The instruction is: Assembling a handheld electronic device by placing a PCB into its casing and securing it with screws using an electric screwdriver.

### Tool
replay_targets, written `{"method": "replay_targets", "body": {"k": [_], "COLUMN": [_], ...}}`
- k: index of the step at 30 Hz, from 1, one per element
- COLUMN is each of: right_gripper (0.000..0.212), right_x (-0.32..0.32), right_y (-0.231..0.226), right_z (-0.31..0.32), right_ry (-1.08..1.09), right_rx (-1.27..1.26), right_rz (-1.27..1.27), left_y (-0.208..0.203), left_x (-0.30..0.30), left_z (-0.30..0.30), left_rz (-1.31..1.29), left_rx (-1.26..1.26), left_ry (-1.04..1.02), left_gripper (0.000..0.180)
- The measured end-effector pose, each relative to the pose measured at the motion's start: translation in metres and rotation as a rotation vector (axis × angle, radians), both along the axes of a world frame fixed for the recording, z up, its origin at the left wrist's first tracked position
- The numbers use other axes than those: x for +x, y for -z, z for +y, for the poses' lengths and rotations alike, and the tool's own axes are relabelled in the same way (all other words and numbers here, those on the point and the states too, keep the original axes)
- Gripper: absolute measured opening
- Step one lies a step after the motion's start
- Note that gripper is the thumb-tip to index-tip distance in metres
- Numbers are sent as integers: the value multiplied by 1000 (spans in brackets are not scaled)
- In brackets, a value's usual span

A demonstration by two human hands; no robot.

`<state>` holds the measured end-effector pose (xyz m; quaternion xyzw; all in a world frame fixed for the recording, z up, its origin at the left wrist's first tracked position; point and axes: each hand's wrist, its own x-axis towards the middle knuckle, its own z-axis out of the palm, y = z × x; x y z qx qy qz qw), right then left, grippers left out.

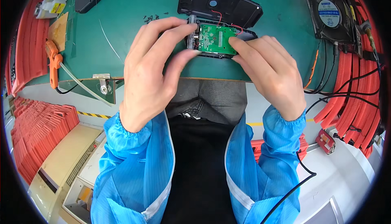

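A green circuit board (pixel 212 40) lies in a black plastic housing half (pixel 222 55) near the front edge of the bench. My left hand (pixel 151 65) is closed around the housing's left end, fingertips at a clear plastic piece (pixel 191 36) and thumb on the near side. My right hand (pixel 271 65) pinches the board's right end, thumb and forefinger at its edge; its other fingers are partly hidden. Thin red wires (pixel 220 18) run from the board to the other black housing half (pixel 236 8), lying just beyond with a round part in it.
Small dark screws (pixel 151 19) lie beyond my left hand. An orange-handled glue gun (pixel 53 63) sits at the left edge, near a metal clip (pixel 104 83). A black fan (pixel 329 14) stands at the far right, with cables (pixel 334 67) hanging down. Red foam sheets (pixel 42 130) are stacked below left.
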<state>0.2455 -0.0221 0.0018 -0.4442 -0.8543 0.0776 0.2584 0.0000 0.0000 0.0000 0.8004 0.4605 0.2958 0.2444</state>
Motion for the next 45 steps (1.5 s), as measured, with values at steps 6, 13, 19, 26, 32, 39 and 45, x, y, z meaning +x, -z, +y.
{"method": "replay_targets", "body": {"k": [6,13,19,26,32,39,45], "right_gripper": [38,26,21,13,14,16,18], "right_x": [1,-7,-8,-6,-11,-9,-13], "right_y": [11,5,3,1,1,6,7], "right_z": [-1,-5,-4,0,7,13,19], "right_ry": [24,178,241,278,350,323,337], "right_rx": [103,-29,-104,-212,-384,-472,-450], "right_rz": [31,226,387,488,678,783,742], "left_y": [5,3,11,5,14,22,25], "left_x": [-3,7,19,22,25,28,25], "left_z": [4,5,17,13,14,15,12], "left_rz": [-41,-116,-189,-279,-470,-514,-455], "left_rx": [55,11,106,-78,-194,-192,-170], "left_ry": [-24,-75,-54,-67,-98,-103,-150], "left_gripper": [35,33,27,27,26,28,29]}}
